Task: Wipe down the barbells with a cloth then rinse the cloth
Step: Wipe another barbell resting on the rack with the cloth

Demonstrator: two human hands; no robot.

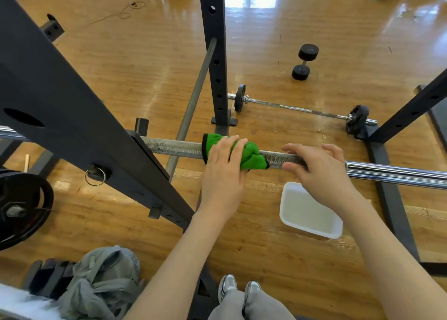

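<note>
Barbell: the racked barbell (174, 148) runs across the middle of the view from 9 o'clock to 3 o'clock, its rough grey knurled part under the hands and a bright chrome stretch beyond them toward 3 o'clock.
Cloth: a green cloth (251, 155) with a dark edge is bunched round the knurled part of the bar, just left of centre.
Left hand: the left hand (223, 172) lies palm down over the cloth, fingers laid over the top of it and curled on toward 12 o'clock, clasping cloth and bar together; the forearm reaches up from 6 o'clock, wrist nearly straight.
Right hand: the right hand (319, 170) sits just beside the cloth toward 3 o'clock, thumb under the bar and fingers arched over it, gripping the bare knurl; its forearm comes in from 5 o'clock.
Basin: a white tray of cloudy water (309, 211) sits on the wooden floor (266, 259) below the right hand, at about 5 o'clock from the cloth.
Rack: dark steel uprights (215, 54) stand at 12 o'clock and a slanted beam (72, 116) crosses at 9 o'clock, with a black weight plate (24, 208) at 8 o'clock.
Floor beyond: a second, thinner barbell (302, 109) with small plates lies at 2 o'clock, and a black dumbbell (304, 62) rests farther off at 1 o'clock.
Near the feet: a grey garment (104, 283) is heaped at 7 o'clock; pale shoes (239, 288) show at 6 o'clock.
</note>
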